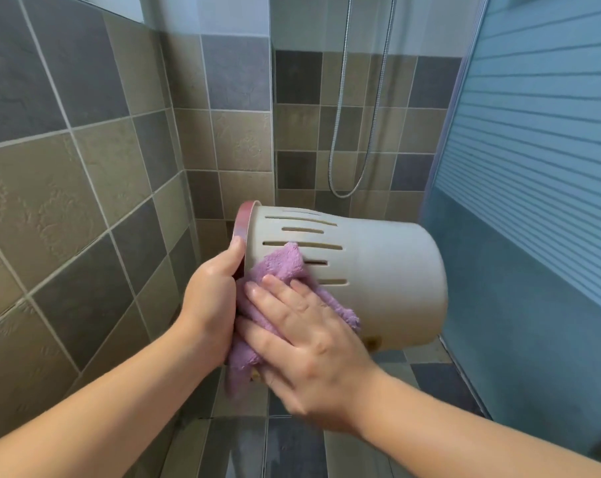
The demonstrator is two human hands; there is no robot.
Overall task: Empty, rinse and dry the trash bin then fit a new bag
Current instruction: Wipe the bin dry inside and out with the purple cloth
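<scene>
A beige plastic trash bin (378, 270) with slots in its wall and a pink rim is held on its side in mid-air, mouth to the left and base to the right. My left hand (213, 298) grips the pink rim, thumb on top. My right hand (302, 332) lies flat with spread fingers on a purple cloth (278, 270), pressing it against the bin's outer wall near the rim. Part of the cloth hangs down below my hands. The bin's inside is hidden.
Tiled walls stand to the left and ahead. A metal shower hose (340, 139) hangs in a loop on the far wall. A frosted blue glass shower door (533, 167) is on the right. The tiled floor (292, 443) below looks wet.
</scene>
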